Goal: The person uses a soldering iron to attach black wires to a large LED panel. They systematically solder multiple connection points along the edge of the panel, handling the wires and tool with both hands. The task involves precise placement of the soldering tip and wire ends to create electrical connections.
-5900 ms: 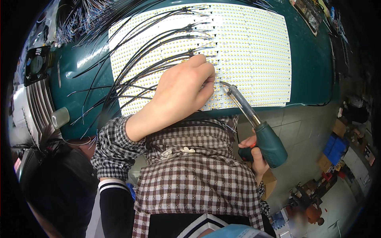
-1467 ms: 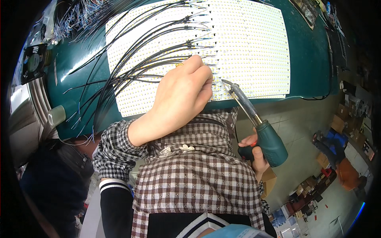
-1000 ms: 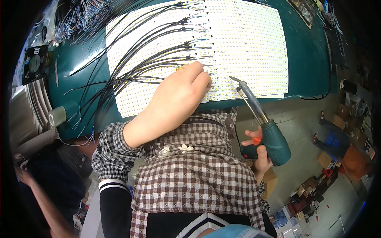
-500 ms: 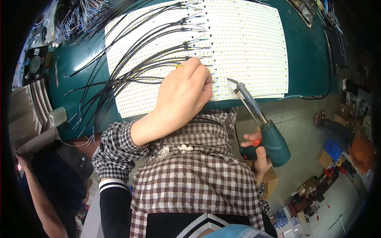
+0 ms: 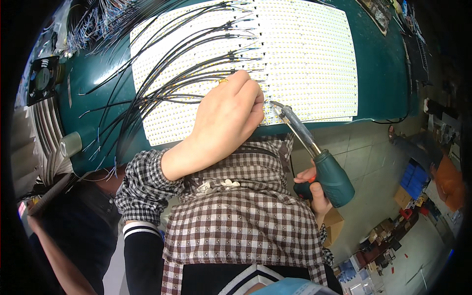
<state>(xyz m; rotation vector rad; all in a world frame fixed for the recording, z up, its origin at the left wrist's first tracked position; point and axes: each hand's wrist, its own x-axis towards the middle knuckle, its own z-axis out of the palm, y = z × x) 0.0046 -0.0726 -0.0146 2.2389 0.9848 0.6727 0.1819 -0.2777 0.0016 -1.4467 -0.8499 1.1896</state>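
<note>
A large white panel of light strips (image 5: 305, 54) lies on a dark green table (image 5: 381, 73). Many thin black wires (image 5: 162, 93) run across its left half. My left hand (image 5: 228, 115) rests curled on the panel's near edge, fingertips pinching down at a wire end; what it grips is hidden under the fingers. My right hand (image 5: 314, 189) holds a soldering iron (image 5: 322, 164) by its green handle. The metal tip points up-left and sits just right of my left fingertips, at the panel edge.
A small black fan (image 5: 43, 78) and a tape roll (image 5: 71, 143) sit at the table's left. A bundle of loose wires (image 5: 93, 27) lies at the far left corner. Another person's arm (image 5: 54, 246) shows lower left. Boxes crowd the floor (image 5: 393, 221) at right.
The soldering iron tip, drawn slightly away from the panel a second ago, has come back close to my left fingertips. My left hand has stayed on the panel edge.
</note>
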